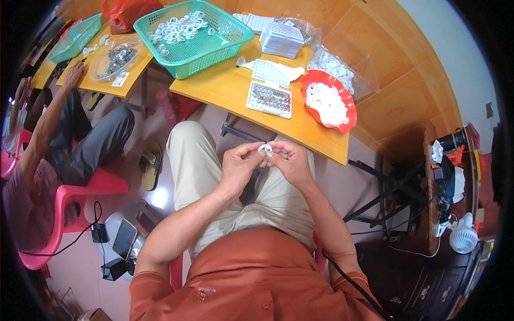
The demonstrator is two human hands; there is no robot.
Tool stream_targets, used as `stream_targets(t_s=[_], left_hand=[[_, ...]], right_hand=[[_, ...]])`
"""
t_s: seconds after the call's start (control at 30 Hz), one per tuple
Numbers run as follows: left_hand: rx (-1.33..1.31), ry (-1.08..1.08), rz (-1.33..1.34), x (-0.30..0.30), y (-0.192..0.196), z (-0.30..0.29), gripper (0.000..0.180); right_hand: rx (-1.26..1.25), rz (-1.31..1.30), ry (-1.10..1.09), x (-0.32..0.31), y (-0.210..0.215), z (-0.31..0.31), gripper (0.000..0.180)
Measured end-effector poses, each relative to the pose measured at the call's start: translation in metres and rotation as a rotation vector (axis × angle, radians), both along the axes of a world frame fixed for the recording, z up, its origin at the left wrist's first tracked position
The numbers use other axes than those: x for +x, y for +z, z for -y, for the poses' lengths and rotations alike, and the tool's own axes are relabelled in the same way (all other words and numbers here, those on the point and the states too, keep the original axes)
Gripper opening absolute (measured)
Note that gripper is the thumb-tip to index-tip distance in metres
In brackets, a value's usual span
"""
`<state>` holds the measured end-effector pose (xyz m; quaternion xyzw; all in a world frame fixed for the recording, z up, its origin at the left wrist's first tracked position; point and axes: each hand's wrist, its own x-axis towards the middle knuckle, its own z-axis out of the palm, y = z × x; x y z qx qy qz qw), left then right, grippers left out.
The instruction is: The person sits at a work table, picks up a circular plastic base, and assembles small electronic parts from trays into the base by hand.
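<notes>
Above my lap, both hands meet at a small white round plastic part [265, 147] with a darker centre. My left hand [236, 168] pinches its left side between thumb and fingers. On the other side, my right hand [292, 163] grips it the same way, thumb pressed near its lower edge. Finer details of the part are too small to make out. Just beyond the hands, on the yellow table [227, 99], lies a white tray [277, 113] with rows of small metallic pieces. To its right, a red scalloped dish [349, 124] holds a heap of small white pieces.
A green basket [184, 70] with white rings stands at the table's left. Stacked white trays [281, 38] and a clear bag of white parts [333, 68] are farther back. Leftward, a person [40, 182] sits on a pink chair [61, 208]. A small fan [463, 238] stands right.
</notes>
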<state>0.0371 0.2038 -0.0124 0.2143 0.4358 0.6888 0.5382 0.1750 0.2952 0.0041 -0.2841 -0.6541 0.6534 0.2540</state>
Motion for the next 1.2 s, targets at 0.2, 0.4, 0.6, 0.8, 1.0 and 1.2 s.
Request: stream_targets(t_s=[0.2,0.4,0.6,0.8,1.0,1.2], left_hand=[[-0.031,0.028,0.066,0.001,0.002,-0.002,0.026],[-0.068,0.058,0.081,-0.004,0.001,-0.001,0.025],[-0.115,0.056,0.114,-0.005,0.002,-0.002,0.025],[-0.095,0.048,0.110,-0.006,-0.004,-0.004,0.023],[-0.124,0.028,0.101,-0.005,-0.006,-0.004,0.023],[-0.139,0.014,0.122,-0.004,-0.006,-0.004,0.024]], right_hand=[[0.058,0.101,-0.002,0.003,0.004,-0.013,0.024],[0.256,0.265,-0.077,0.002,0.011,-0.037,0.022],[0.596,0.396,-0.255,-0.007,0.015,-0.063,0.022],[0.668,0.412,-0.269,-0.010,0.014,-0.075,0.022],[0.728,0.421,-0.291,-0.001,0.015,-0.074,0.018],[0.855,0.363,-0.387,0.013,0.051,-0.082,0.014]])
